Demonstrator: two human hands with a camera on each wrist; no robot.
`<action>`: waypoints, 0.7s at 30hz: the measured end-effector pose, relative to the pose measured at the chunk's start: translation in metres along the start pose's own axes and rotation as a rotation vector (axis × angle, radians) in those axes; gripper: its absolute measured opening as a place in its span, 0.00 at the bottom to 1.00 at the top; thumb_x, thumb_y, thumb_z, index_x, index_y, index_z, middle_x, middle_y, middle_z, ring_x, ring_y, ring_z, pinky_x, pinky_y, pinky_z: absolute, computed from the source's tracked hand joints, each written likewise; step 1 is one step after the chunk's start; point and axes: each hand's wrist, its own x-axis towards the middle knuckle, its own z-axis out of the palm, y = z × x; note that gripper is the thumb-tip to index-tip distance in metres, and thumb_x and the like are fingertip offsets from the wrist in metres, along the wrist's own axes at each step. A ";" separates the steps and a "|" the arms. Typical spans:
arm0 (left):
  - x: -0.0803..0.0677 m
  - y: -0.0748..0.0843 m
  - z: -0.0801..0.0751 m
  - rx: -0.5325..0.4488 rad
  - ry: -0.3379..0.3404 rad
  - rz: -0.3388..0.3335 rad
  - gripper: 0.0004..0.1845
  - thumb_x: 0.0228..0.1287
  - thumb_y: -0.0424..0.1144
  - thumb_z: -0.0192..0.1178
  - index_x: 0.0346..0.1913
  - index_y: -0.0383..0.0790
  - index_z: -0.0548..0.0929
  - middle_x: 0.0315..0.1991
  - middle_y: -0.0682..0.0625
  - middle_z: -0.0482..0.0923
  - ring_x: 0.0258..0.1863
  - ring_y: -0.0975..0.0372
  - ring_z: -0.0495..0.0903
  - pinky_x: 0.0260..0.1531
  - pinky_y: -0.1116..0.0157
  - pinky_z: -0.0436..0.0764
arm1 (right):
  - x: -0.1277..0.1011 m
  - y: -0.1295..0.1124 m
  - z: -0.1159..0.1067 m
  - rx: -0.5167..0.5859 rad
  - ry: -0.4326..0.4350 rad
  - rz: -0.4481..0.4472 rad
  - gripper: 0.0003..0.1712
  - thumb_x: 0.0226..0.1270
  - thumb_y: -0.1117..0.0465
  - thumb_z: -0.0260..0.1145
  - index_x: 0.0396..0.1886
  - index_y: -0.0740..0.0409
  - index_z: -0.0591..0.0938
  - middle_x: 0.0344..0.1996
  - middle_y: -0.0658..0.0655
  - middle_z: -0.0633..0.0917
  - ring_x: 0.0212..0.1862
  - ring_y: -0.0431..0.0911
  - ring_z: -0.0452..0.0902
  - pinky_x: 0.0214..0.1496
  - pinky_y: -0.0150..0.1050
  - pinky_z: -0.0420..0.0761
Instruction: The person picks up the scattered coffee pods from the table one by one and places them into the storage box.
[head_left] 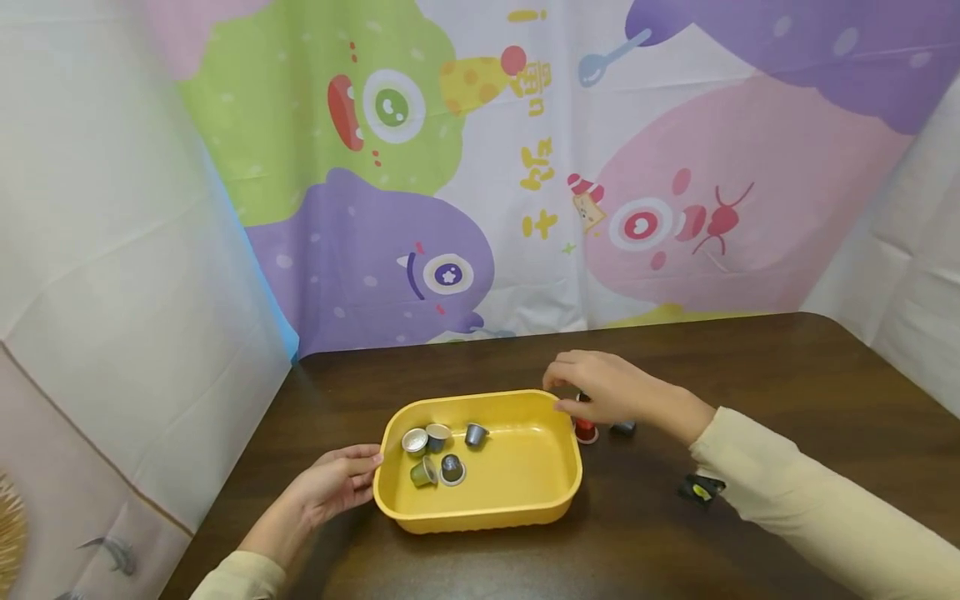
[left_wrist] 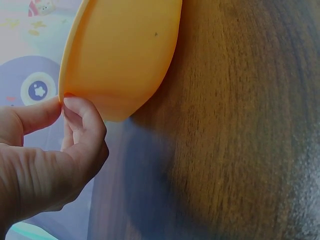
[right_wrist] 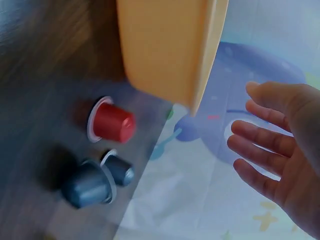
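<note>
Dark wooden counter [head_left: 750, 375] under a cartoon monster backdrop [head_left: 450, 208]. Centre frame sits the yellow tray [head_left: 525, 492], five capsules [head_left: 438, 454] inside at its left. Left hand [head_left: 330, 487] pinches the tray's left rim between thumb and fingers. Right hand [head_left: 611, 392], fingers spread and holding nothing, hovers over the red capsule [head_left: 585, 431] and two dark capsules [right_wrist: 97, 180] just right of the tray.

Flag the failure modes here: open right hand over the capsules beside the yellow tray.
1. The right hand hovers open above the red capsule and two dark blue capsules, which lie close together; a reach could knock one rolling.
2. The left hand only pinches the yellow plastic tray at its rim, so a bump may shift it.
</note>
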 end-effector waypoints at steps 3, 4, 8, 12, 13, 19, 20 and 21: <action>0.000 0.001 0.001 0.001 -0.004 0.004 0.27 0.72 0.33 0.50 0.66 0.22 0.55 0.37 0.56 0.80 0.37 0.70 0.79 0.41 0.69 0.81 | -0.011 0.006 0.001 -0.023 0.041 0.020 0.13 0.58 0.56 0.71 0.42 0.52 0.81 0.38 0.50 0.83 0.38 0.42 0.78 0.42 0.39 0.80; 0.000 0.001 0.001 -0.001 -0.003 0.005 0.27 0.72 0.33 0.50 0.66 0.22 0.55 0.36 0.56 0.80 0.37 0.69 0.80 0.41 0.69 0.81 | -0.014 0.008 0.002 -0.025 0.047 0.034 0.13 0.58 0.56 0.72 0.42 0.52 0.81 0.38 0.49 0.83 0.37 0.41 0.78 0.42 0.39 0.81; 0.000 0.001 0.000 -0.006 0.000 0.003 0.23 0.71 0.33 0.51 0.63 0.24 0.60 0.36 0.56 0.80 0.36 0.69 0.80 0.41 0.69 0.81 | -0.024 0.014 0.003 -0.031 0.055 0.094 0.13 0.57 0.56 0.72 0.41 0.50 0.81 0.38 0.48 0.82 0.36 0.40 0.77 0.42 0.39 0.80; 0.000 0.000 0.000 -0.007 0.004 0.001 0.22 0.71 0.33 0.51 0.62 0.26 0.62 0.36 0.56 0.81 0.36 0.69 0.80 0.40 0.69 0.81 | -0.032 0.019 0.006 -0.036 0.069 0.139 0.12 0.57 0.56 0.72 0.40 0.52 0.81 0.37 0.49 0.82 0.39 0.42 0.78 0.43 0.41 0.80; 0.000 0.000 0.000 -0.006 0.005 0.001 0.22 0.71 0.33 0.51 0.62 0.25 0.61 0.36 0.56 0.80 0.36 0.69 0.80 0.40 0.69 0.81 | -0.034 0.021 0.007 -0.038 0.074 0.148 0.12 0.57 0.57 0.72 0.40 0.52 0.81 0.37 0.49 0.82 0.40 0.43 0.79 0.43 0.41 0.80; 0.001 -0.001 0.000 0.011 0.012 0.003 0.24 0.71 0.33 0.51 0.63 0.25 0.60 0.36 0.56 0.80 0.36 0.69 0.79 0.40 0.69 0.81 | -0.045 0.028 0.017 -0.056 0.075 0.202 0.13 0.56 0.58 0.73 0.40 0.54 0.82 0.36 0.51 0.82 0.40 0.44 0.78 0.42 0.42 0.80; 0.001 0.000 0.000 0.014 0.012 0.003 0.24 0.71 0.33 0.51 0.63 0.25 0.60 0.35 0.56 0.80 0.36 0.69 0.79 0.40 0.69 0.81 | -0.047 0.029 0.018 -0.057 0.074 0.208 0.13 0.56 0.58 0.73 0.40 0.54 0.82 0.36 0.51 0.82 0.40 0.44 0.78 0.42 0.42 0.80; 0.001 0.000 0.000 0.016 0.014 0.002 0.24 0.71 0.34 0.51 0.63 0.25 0.60 0.35 0.56 0.80 0.36 0.69 0.79 0.41 0.69 0.80 | -0.049 0.031 0.020 -0.057 0.072 0.212 0.13 0.56 0.58 0.73 0.40 0.54 0.81 0.37 0.52 0.82 0.40 0.44 0.78 0.42 0.42 0.80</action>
